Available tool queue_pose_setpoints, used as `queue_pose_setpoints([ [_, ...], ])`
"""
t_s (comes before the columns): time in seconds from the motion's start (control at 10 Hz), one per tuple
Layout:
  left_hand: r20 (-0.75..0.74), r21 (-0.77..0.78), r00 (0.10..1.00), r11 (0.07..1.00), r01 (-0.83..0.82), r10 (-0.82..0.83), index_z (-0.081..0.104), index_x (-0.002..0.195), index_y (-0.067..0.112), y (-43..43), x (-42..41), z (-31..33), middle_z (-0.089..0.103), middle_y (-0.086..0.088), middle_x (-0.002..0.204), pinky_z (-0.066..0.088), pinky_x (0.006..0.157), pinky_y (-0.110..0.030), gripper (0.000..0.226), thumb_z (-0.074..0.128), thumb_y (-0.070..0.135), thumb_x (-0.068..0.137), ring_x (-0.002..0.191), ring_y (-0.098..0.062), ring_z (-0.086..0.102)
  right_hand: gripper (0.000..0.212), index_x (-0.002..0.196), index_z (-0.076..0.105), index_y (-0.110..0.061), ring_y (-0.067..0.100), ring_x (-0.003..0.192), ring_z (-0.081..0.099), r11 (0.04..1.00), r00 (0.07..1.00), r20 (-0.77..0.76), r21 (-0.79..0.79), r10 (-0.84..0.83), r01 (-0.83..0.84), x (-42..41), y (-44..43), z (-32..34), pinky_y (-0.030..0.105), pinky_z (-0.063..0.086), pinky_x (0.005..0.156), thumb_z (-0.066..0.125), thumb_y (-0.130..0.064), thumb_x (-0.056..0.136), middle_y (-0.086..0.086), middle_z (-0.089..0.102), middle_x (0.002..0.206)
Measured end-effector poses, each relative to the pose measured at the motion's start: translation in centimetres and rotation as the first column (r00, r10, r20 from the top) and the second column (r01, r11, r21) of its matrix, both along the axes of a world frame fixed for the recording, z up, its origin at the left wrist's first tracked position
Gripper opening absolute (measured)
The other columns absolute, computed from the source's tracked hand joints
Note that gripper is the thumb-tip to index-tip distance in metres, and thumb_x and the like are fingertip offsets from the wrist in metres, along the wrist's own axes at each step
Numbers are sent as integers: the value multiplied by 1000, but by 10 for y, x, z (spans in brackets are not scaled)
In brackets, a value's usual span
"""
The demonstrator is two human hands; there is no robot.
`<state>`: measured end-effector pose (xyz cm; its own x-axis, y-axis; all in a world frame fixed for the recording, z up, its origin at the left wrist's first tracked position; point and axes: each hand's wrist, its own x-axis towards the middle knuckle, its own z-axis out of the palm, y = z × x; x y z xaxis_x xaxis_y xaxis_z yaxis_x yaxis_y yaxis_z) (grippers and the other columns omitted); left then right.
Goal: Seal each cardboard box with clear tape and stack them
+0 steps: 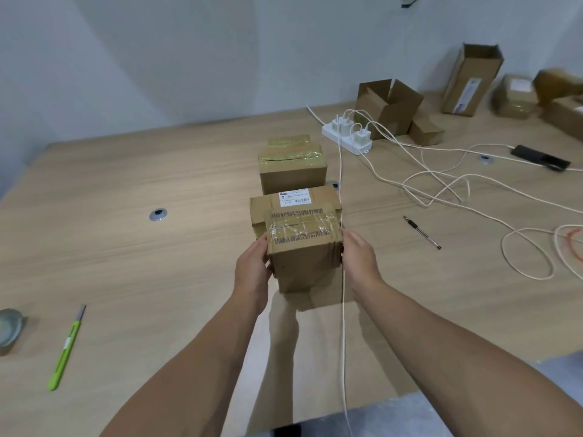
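A small cardboard box (303, 257), its top sealed with clear tape over printed text, is held above the table between both hands. My left hand (252, 269) grips its left side and my right hand (359, 260) grips its right side. Right behind it stands a box with a white label (293, 200). Further back stands a taped box (291, 168), with another taped box (288, 141) behind that. The tape roll (9, 329) lies at the table's left edge.
A green utility knife (66, 348) lies front left. A white power strip (347, 137) with chargers feeds white cables (441, 190) across the right side; one cable runs beside my right wrist. A pen (421, 231), a dark phone (539, 157) and open boxes (388, 105) lie right.
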<state>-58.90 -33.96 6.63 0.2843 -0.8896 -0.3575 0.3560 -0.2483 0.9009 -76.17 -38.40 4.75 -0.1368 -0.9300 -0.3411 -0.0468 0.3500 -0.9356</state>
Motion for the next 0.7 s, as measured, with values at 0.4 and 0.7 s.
queue_pose_setpoints([
  [0.4,-34,12,999,1000,-16,16,72,123,22,-34,7,-16,74,7,115,51,102,-35,30,53,29,102,119,-16,62,38,126,67,-25,15,116,62,999,999,32,31,-17,16,9,-29,-17,44,48,108,40,-40,104,-7,71,117],
  [0.7,-20,40,997,996,-79,80,68,130,22,-29,13,-26,71,6,123,43,111,-38,34,44,26,105,122,-13,59,37,127,66,-21,18,115,60,993,991,-68,37,-112,114,1,-18,-24,41,48,103,43,-37,102,-5,67,121],
])
